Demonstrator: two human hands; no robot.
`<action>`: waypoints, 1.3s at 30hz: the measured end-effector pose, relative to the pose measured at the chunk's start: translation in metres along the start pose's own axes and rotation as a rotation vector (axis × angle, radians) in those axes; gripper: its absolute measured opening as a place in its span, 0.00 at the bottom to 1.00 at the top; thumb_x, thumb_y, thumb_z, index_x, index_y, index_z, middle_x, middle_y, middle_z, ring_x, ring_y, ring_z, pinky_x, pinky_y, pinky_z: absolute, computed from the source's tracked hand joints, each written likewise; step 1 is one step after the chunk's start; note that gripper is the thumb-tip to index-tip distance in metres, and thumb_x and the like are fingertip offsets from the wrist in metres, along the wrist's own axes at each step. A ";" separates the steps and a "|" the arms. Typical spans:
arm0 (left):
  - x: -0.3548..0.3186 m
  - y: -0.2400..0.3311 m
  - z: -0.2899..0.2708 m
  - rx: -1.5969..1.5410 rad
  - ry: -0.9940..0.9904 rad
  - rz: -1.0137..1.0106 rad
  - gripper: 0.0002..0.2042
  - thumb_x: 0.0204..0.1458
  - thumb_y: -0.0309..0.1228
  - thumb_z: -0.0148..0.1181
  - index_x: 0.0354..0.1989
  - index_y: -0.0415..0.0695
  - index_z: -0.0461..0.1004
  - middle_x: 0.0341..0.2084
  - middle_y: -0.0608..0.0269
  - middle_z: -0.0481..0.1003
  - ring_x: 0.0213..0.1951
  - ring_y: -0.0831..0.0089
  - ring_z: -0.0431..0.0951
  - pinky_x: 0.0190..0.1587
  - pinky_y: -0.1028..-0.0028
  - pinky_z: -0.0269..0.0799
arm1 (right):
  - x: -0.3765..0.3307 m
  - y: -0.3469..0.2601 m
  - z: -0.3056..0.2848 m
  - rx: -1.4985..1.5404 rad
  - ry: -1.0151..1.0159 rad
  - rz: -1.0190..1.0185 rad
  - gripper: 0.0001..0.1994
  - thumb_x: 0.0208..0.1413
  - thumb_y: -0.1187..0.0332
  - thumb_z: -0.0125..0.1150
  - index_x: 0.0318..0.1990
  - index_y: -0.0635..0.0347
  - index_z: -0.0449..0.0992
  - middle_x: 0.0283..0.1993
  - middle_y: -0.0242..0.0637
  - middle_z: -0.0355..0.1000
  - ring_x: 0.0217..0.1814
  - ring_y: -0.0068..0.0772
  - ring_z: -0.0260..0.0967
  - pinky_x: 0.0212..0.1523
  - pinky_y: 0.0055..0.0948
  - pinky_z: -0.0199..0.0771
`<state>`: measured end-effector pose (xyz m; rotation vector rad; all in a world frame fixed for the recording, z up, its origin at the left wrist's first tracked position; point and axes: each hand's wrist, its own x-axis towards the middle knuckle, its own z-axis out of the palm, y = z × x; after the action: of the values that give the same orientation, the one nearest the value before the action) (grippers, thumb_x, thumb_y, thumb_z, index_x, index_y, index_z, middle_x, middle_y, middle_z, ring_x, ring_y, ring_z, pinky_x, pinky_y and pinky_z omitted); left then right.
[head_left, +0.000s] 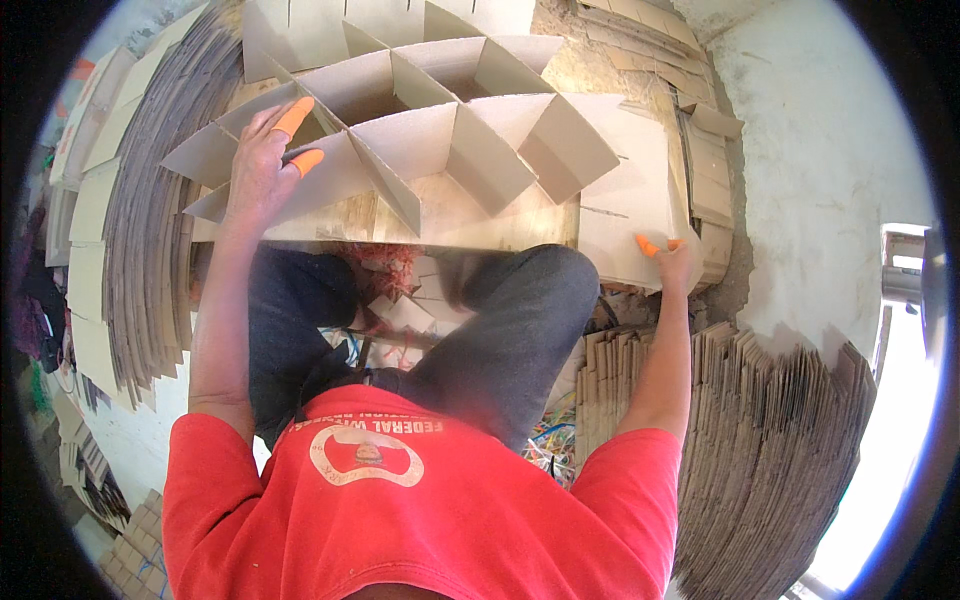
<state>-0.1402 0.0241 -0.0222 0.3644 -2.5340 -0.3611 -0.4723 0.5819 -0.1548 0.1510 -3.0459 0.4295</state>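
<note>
An open lattice of slotted cardboard strips, a box divider [490, 160], stands on the wooden tabletop [480, 225] in front of me. At its left end, my left hand [268, 165] is closed, with its orange-covered finger and thumb on either side of a strip. My right hand [674, 262] pinches the near right edge of a flat slotted cardboard sheet [625, 225], also with orange covers on its fingertips. This sheet lies on the tabletop, partly beneath the divider's right end.
Tall stacks of cardboard strips stand at the left [150, 200] and lower right [740, 440]. More cardboard pieces [710, 165] lie along the right wall [810, 150]. Another pale slotted sheet [290, 35] is at the far side. Tangled cords [555, 440] and scraps lie below, around my legs.
</note>
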 end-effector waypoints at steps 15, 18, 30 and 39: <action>-0.027 -0.024 -0.028 0.008 0.018 -0.196 0.25 0.44 0.32 0.70 0.54 0.48 0.74 0.52 0.55 0.73 0.54 0.57 0.71 0.56 0.64 0.66 | -0.034 -0.171 -0.189 0.391 0.687 -0.208 0.18 0.46 0.70 0.74 0.44 0.63 0.77 0.25 0.23 0.68 0.27 0.16 0.60 0.32 0.17 0.66; -0.042 -0.043 -0.037 0.064 0.057 -0.207 0.24 0.45 0.35 0.69 0.53 0.48 0.75 0.52 0.55 0.73 0.54 0.57 0.70 0.56 0.64 0.66 | -0.066 -0.258 -0.232 0.878 0.474 -0.352 0.17 0.50 0.73 0.70 0.47 0.71 0.75 0.31 0.30 0.74 0.33 0.17 0.68 0.38 0.16 0.73; -0.048 -0.015 -0.065 -0.827 0.125 -0.259 0.31 0.46 0.44 0.69 0.55 0.37 0.71 0.47 0.55 0.75 0.52 0.65 0.73 0.56 0.65 0.67 | -0.094 -0.400 -0.191 1.038 -0.092 -0.526 0.12 0.59 0.69 0.61 0.45 0.69 0.77 0.41 0.42 0.78 0.42 0.25 0.75 0.44 0.24 0.76; -0.052 -0.014 -0.066 -1.916 0.470 -0.594 0.18 0.50 0.38 0.67 0.41 0.35 0.76 0.35 0.55 0.79 0.35 0.71 0.80 0.40 0.68 0.79 | -0.156 -0.461 -0.144 1.217 -0.404 -0.420 0.06 0.52 0.72 0.65 0.36 0.65 0.81 0.35 0.34 0.78 0.40 0.24 0.72 0.47 0.25 0.70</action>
<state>-0.0590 0.0165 0.0014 0.2786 -0.7360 -2.1798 -0.2619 0.1954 0.0976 0.9626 -2.4221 2.2844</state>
